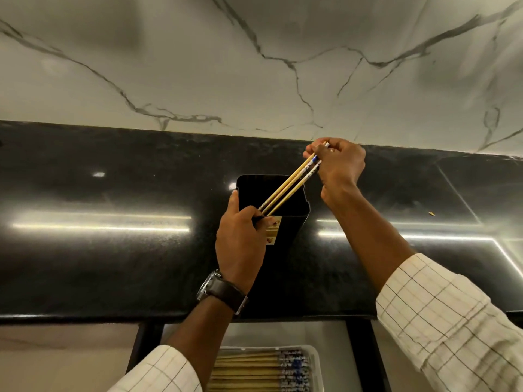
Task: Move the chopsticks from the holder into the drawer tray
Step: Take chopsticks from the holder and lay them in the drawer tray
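A black rectangular holder (288,236) stands on the black counter. A few wooden chopsticks (285,188) with blue-and-white patterned ends slant across its open top. My right hand (338,165) pinches their patterned upper ends above the holder's far right corner. My left hand (240,244) grips their lower ends at the holder's near left rim, thumb against the holder's label. Below the counter edge, a pale drawer tray (316,363) holds several chopsticks (254,372) lying side by side, patterned ends to the right.
The glossy black counter (113,250) runs left to right, backed by a white marble wall (254,66). A small crumb (432,213) lies on the counter at right. The open drawer (325,335) sits below the counter's front edge.
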A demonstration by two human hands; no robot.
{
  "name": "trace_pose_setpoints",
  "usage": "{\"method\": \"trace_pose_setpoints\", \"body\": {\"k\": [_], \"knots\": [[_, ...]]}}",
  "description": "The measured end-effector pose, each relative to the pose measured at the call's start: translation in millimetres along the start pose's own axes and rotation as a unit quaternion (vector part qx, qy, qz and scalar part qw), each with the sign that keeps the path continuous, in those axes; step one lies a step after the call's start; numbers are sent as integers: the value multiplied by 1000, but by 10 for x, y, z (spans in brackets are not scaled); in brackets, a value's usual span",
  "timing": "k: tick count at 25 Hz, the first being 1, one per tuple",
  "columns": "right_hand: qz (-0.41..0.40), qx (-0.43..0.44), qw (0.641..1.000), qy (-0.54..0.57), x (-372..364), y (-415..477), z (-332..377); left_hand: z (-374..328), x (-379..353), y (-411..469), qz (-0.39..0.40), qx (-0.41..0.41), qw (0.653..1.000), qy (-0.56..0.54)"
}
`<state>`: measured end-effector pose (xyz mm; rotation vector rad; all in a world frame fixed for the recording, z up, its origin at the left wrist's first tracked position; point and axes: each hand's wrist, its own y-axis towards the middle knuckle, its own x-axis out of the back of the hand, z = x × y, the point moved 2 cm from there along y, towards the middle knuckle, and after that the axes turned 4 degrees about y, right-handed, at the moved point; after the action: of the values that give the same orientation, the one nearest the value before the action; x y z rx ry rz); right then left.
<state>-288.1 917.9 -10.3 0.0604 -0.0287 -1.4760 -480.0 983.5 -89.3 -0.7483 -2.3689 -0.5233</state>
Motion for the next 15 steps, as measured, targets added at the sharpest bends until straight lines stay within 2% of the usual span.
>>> {"method": "trace_pose_setpoints", "body": {"k": [2, 5, 7, 9, 11, 13, 15], "knots": [[-3, 46, 999, 4, 97, 1, 188, 1, 12, 5, 3, 0, 1000, -5], [6, 88, 994, 67, 303, -47, 531, -48, 123, 22, 21, 12, 999, -46], [20, 120, 988, 95, 462, -158, 779, -166, 277, 34, 2, 11, 998, -65], [28, 140, 981, 129, 649, -327, 1012, -424, 514, 57, -50, -39, 993, -103], [59, 139, 972, 178, 841, -535, 1212, -717, 761, 72, -54, -145, 982, -111], [108, 112, 961, 228, 990, -736, 1330, -931, 943, 33, 26, -247, 963, -104], [119, 63, 957, 256, 1071, -866, 1326, -998, 1012, -62, 133, -271, 945, -123]]}}
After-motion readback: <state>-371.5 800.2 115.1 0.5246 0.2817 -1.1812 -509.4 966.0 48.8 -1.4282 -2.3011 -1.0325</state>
